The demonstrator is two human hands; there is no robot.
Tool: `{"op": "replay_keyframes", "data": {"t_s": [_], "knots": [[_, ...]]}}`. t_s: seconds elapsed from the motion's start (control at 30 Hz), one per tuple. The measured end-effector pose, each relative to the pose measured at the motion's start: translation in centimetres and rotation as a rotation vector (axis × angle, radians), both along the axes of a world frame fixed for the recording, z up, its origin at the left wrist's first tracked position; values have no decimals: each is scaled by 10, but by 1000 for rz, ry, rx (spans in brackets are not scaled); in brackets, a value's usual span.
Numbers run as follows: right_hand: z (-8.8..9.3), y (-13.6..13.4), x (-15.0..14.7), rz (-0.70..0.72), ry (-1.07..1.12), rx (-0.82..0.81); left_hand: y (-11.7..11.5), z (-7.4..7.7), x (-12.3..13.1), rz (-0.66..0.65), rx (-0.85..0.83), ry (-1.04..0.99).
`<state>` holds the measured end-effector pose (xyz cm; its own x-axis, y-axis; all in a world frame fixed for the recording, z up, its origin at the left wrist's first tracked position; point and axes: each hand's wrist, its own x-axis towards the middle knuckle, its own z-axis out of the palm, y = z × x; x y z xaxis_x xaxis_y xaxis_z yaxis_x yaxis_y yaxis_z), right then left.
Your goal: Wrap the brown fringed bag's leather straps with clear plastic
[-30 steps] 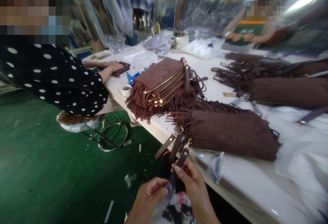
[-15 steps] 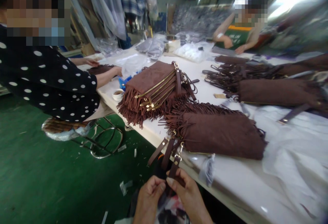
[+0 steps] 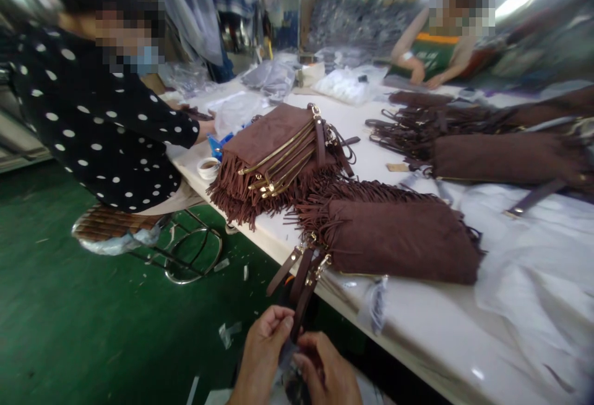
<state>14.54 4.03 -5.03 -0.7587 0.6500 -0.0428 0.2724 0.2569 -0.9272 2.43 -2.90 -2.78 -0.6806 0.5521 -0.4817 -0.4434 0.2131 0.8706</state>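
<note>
At the near table edge, my left hand (image 3: 263, 346) is closed, pinching a dark brown wrist strap (image 3: 304, 307). The strap runs from a gold clasp on a brown fringed bag (image 3: 403, 241), which lies flat on the table. Just right of the strap's lower end is my right hand (image 3: 330, 365), its fingers curled together. Something dark and greyish shows below its fingertips, too blurred to name. Two more brown straps hang over the edge beside the held one. Behind this bag, a stack of fringed bags (image 3: 273, 139) shows gold zippers.
More brown bags (image 3: 492, 157) lie on the right of the white table (image 3: 297, 241), near white plastic sheeting (image 3: 533, 256). A small white tub (image 3: 208, 168) sits by the stack. A person in polka dots (image 3: 97, 120) sits left on a stool (image 3: 111, 225); another person (image 3: 436, 59) works across the table.
My right hand has come off the strap's riveted part and moved down; the strap now slants into my left hand. The person on the left has shifted rightward in view.
</note>
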Motion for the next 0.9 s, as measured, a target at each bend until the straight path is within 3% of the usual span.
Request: {"op": "replay_keyframes", "data": {"t_s": [0.13,0.27,0.47,0.57,0.73,0.9], "knots": [[-11,8,-3,107,-5,267,-5,-14,-5,-30,8,-34],[-7,17,-6,145,6,405,-8,-17,-10,-82,15,-37],[16,25,-8,154,28,378,-1,10,-8,-82,201,-183],[25,29,-9,138,21,319,-2,19,-7,-100,194,-239],[40,38,-17,45,-1,284,-11,24,-8,-192,185,-295],[50,50,-30,-62,-10,365,-12,25,-11,-275,236,-349]]}}
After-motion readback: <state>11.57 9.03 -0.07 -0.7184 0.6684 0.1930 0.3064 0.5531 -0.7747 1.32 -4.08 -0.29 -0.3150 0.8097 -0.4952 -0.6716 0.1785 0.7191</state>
